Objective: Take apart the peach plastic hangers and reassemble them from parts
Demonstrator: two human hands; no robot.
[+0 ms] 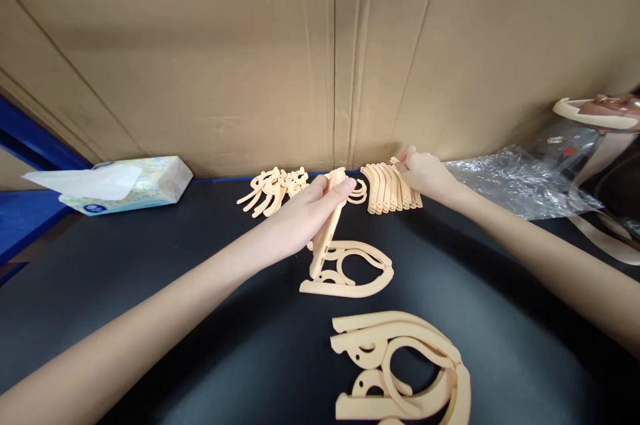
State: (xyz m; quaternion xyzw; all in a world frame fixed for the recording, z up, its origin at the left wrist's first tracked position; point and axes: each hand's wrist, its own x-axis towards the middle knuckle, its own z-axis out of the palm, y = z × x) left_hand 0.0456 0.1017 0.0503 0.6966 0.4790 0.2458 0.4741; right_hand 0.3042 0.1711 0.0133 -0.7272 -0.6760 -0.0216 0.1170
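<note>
My left grip point(306, 211) pinches the beige piece point(326, 241) above the worktop point(260, 338), best held steady; my right grip point(425, 173)'s at the curved strips point(384, 189), closed on one or not, I can't tell.

Left arm point(200, 305) extends forward, left fingers point(344, 191) clasped — right arm point(530, 245) too, right fingers point(410, 156) curled.

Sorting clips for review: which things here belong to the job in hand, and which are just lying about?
In the job, it seems:
beige piece in the left hand
strip row by the right hand
small-parts pile
middle hanger; front hanger stack

Apparently lying about:
tissue pack
clear plastic
pale strap
</note>
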